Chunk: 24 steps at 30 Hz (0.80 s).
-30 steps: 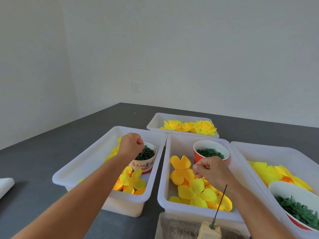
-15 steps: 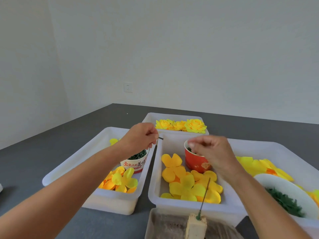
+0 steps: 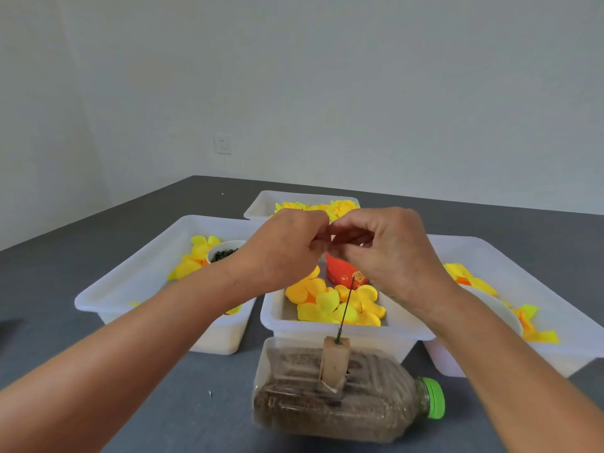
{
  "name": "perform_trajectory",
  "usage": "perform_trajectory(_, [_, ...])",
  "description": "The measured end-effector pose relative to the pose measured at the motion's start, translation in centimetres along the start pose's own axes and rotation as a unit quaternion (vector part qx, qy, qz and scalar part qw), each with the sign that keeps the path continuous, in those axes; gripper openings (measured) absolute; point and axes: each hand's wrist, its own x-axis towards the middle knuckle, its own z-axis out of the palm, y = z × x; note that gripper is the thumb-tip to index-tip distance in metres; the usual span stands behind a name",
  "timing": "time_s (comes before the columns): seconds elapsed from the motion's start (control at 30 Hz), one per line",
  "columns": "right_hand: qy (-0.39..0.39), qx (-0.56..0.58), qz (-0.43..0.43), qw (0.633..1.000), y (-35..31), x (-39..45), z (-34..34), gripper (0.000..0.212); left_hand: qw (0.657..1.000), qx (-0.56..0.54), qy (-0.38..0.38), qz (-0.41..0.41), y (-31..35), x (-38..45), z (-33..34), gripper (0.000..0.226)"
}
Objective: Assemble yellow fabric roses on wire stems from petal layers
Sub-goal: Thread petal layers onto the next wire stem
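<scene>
Standing in a block [image 3: 335, 361] on the bottle [image 3: 343, 397] at the worktop's near edge, the wire stem [image 3: 345, 308] is bare, long axis near upright, tip leaning away. Petal layers [image 3: 330, 305] wait in the tray [image 3: 281, 318] behind. Left hand [image 3: 284, 248] and right hand [image 3: 389, 253] pinch something tiny together, what I cannot tell. Finished roses [image 3: 340, 206] fill the far tray [image 3: 261, 207]; assembly seems barely begun

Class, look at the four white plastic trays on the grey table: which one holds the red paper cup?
The middle white plastic tray, nearest the bottle, holds the red paper cup beside loose yellow petals. The left tray's cup is white.
</scene>
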Motion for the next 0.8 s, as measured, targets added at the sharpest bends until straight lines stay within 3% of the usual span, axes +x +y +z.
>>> perform_trajectory(0.27, [0.022, -0.111, -0.059, 0.992, -0.5, -1.0, -0.1, 0.022, 0.998, -0.057, 0.033, 0.002, 1.0, -0.8, -0.3, 0.008])
perform_trajectory(0.33, [0.059, -0.049, -0.016, 0.997, 0.0, -1.3, -0.3, 0.021, 0.991, -0.123, 0.041, -0.015, 1.1, -1.2, -0.4, 0.008])
perform_trajectory(0.4, [0.101, 0.086, 0.056, 0.990, 0.6, -1.8, -0.9, 0.023, 0.981, -0.187, 0.049, -0.031, 1.0, -1.8, -0.4, 0.011])
perform_trajectory(0.53, [0.106, 0.377, 0.178, 0.903, 1.8, -3.5, -1.9, 0.018, 0.961, -0.266, 0.005, -0.072, 0.6, -3.4, 0.5, 0.010])
perform_trajectory(0.63, [0.094, 0.430, 0.235, 0.867, 2.1, -4.4, -1.3, 0.023, 0.944, -0.311, -0.029, -0.108, 0.6, -4.4, 1.7, 0.010])
perform_trajectory(0.8, [0.077, 0.460, 0.283, 0.838, 2.2, -4.8, -0.4, 0.023, 0.922, -0.366, -0.016, -0.126, 1.1, -4.8, 3.0, 0.006])
